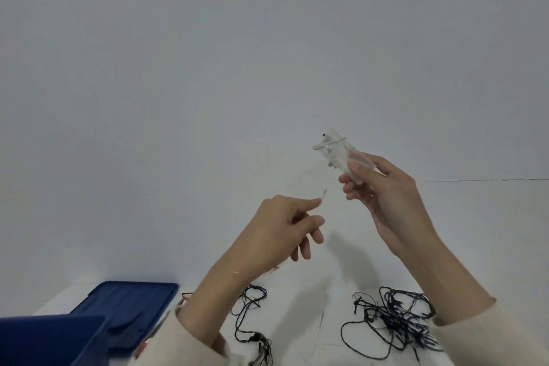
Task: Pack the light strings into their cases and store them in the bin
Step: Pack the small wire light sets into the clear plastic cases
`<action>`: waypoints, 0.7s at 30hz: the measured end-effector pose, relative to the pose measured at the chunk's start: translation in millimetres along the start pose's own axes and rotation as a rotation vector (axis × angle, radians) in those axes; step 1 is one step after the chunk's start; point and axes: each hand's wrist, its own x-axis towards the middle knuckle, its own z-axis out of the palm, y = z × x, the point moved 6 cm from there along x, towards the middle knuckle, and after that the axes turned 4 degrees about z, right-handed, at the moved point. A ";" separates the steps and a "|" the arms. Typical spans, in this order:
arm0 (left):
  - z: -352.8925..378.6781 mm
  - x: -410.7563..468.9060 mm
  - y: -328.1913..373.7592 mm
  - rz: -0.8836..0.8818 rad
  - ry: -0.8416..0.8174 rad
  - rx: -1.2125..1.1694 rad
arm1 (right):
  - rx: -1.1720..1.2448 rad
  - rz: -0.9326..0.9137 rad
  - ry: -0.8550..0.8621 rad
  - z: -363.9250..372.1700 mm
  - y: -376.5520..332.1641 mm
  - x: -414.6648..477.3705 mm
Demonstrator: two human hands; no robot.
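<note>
Right hand (389, 202) is gripping the clear case (341, 154) in mid-air, a pale light string (329, 144) coiling in and around it. Left hand (282, 226) is pinching a loose pale end (323, 194). Dark light strings (395, 321) are lying tangled on the white table (312, 321), with the blue bin (44, 339) and lid (127, 303) sitting at left.

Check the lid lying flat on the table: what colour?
The lid is plain dark blue with no pattern. It shows best in the head view, lower left.
</note>
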 end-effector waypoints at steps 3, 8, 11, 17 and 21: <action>1.7 -2.9 6.8 0.005 -0.063 0.242 | -0.540 -0.292 0.125 -8.7 -7.1 -4.8; -6.0 3.0 30.4 0.193 -0.072 0.839 | -1.224 -0.437 -0.139 -3.5 10.5 -9.7; -10.2 7.7 35.7 0.302 -0.017 0.979 | -1.139 -0.182 -0.470 -3.0 25.3 -15.9; -15.6 4.2 9.9 0.208 0.090 0.170 | -0.352 0.103 -0.666 -4.6 17.4 -29.9; 3.7 -2.0 -10.7 0.002 0.153 -0.204 | -0.115 0.133 -0.485 -4.3 22.8 -22.8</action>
